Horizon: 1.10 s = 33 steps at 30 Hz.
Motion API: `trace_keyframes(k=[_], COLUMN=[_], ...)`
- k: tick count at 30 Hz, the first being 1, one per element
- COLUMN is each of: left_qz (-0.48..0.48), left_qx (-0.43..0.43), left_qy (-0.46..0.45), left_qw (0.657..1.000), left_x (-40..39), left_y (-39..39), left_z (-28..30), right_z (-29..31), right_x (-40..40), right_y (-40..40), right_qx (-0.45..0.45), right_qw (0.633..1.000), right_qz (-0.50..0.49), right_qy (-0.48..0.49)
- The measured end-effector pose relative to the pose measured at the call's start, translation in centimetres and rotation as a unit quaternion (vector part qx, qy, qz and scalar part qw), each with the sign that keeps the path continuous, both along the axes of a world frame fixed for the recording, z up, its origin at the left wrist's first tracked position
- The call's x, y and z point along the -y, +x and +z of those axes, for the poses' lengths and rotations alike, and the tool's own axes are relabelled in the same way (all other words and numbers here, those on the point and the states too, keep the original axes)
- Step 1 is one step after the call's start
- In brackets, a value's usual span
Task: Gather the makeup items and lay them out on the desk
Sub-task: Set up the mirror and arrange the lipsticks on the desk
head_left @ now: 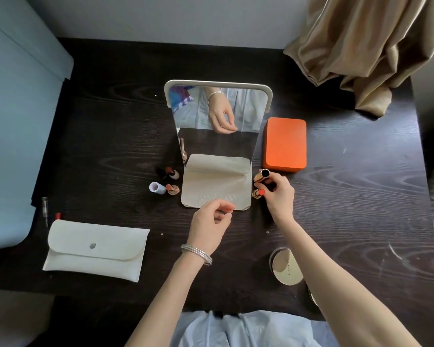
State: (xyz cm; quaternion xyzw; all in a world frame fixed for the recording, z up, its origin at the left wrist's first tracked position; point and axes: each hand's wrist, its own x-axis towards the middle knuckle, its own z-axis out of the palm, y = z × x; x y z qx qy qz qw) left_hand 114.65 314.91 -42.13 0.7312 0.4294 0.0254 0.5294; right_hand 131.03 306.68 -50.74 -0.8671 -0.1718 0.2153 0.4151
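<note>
A mirror [217, 108] on a cream stand [216, 191] sits mid-desk. Left of its base stand two open lipsticks [170, 172] [172, 189], with a pale lilac cap [157, 188] and a black cap [159, 171] beside them. Right of the base, my right hand [280, 196] pinches a tilted gold lipstick cap [261, 175]; an open orange-red lipstick [258, 193] stands just below it, against my fingers. My left hand [211, 221] hovers over the stand's front edge, fingers loosely curled and holding nothing. A round gold compact [287, 269] lies near my right forearm.
A white snap pouch [95, 249] lies at the front left, with a clear vial [45, 211] and a red-tipped stick [58, 215] behind it. An orange box [285, 145] stands right of the mirror. A tan curtain [361, 53] drapes onto the back right corner.
</note>
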Motion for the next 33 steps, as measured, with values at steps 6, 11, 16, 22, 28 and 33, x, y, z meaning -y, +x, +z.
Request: trace_keyframes(k=[6, 11, 16, 22, 28, 33], left_qz=[-0.004, -0.006, -0.006, -0.003, 0.001, 0.001], left_qx=[-0.009, -0.01, -0.014, -0.022, -0.034, -0.037], left_qy=[-0.007, -0.013, -0.013, -0.014, -0.018, -0.02], left_qw=[1.0, 1.0, 1.0, 1.0, 0.999, 0.999], left_x=[0.0, 0.1, 0.1, 0.2, 0.3, 0.2], left_y=[0.1, 0.2, 0.1, -0.2, -0.4, -0.7], left_z=[-0.3, -0.3, -0.4, -0.6, -0.8, -0.9], right_z=[-0.2, -0.1, 0.0, 0.2, 0.6, 0.9], right_x=[0.3, 0.5, 0.6, 0.0, 0.3, 1.5], right_y=[0.1, 0.3, 0.4, 0.3, 0.6, 1.8], right_qx=[0.01, 0.023, 0.01, -0.011, 0.013, 0.13], right_qw=[1.0, 0.998, 0.998, 0.999, 0.998, 0.953], right_qz=[0.015, 0.044, 0.051, 0.017, 0.04, 0.264], right_qy=[0.01, 0.03, 0.039, 0.032, 0.04, -0.069])
